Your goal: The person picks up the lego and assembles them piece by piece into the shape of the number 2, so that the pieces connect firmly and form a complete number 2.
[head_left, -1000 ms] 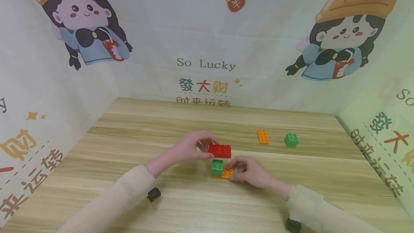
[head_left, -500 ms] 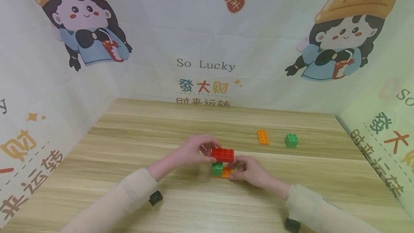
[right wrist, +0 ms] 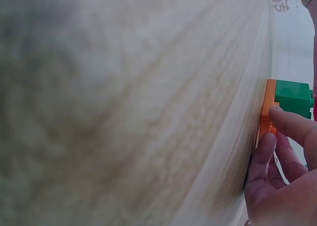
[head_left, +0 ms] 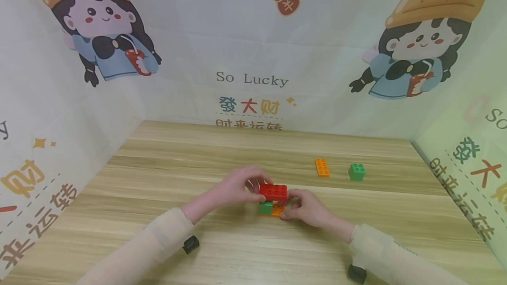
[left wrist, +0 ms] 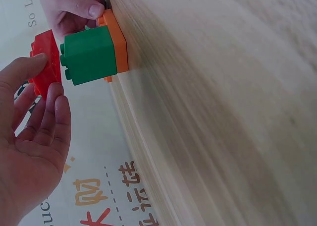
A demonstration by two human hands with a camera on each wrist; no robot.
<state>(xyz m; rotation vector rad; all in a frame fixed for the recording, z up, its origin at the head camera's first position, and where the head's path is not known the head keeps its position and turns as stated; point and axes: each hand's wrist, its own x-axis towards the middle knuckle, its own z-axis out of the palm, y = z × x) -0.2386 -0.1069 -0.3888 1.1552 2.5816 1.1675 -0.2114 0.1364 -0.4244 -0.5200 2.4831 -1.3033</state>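
Observation:
My left hand (head_left: 241,184) pinches a long red brick (head_left: 273,191) by its left end, between thumb and fingers. The brick hovers just over a green brick (head_left: 265,208); in the left wrist view a narrow gap separates the tilted red brick (left wrist: 46,62) from the green studs. That green brick (left wrist: 90,55) sits on the left half of a flat orange brick (head_left: 278,210) lying on the table. With thumb and fingers, my right hand (head_left: 310,208) grips the right end of the orange brick (right wrist: 268,107). The red brick partly covers the green studs in the head view.
Farther back on the wood-grain table (head_left: 190,144) lie another flat orange brick (head_left: 322,167) and, to its right, a second green brick (head_left: 357,172). Printed cloth (head_left: 253,47) walls the table at the back and sides.
My left hand has brought the red brick nearer and slightly right, lowering it over the green brick, most of it in the first half second. The right hand keeps its hold on the orange brick.

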